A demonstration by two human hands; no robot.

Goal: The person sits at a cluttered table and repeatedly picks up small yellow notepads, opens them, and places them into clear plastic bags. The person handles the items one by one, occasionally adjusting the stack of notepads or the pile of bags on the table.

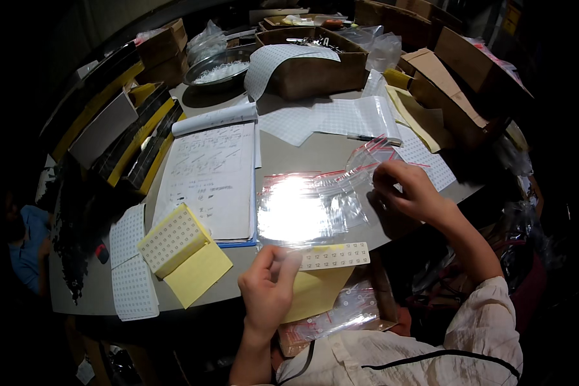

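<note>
My left hand (270, 283) pinches a label sheet (341, 257), white with rows of small printed numbers, its yellow backing (315, 293) hanging below. My right hand (408, 190) is raised over the table's right side with its fingers curled together; whatever is between them is hidden. Just beyond its fingertips lie loose clear zip bags (373, 154) with red seal lines. A stack of clear zip bags (302, 206), bright with glare, lies flat in front of me between both hands. Below the sheet, at my lap, an open box holds more clear bags (347, 312) bearing small round white labels.
Left of the bags lies an open notebook (206, 174) with handwriting. A folded yellow-backed label sheet (183, 248) and white label sheets (132, 276) are nearby. At the back stand a metal bowl (196, 74) of white pieces and a cardboard box (315, 77). Another person (32, 244) is at far left.
</note>
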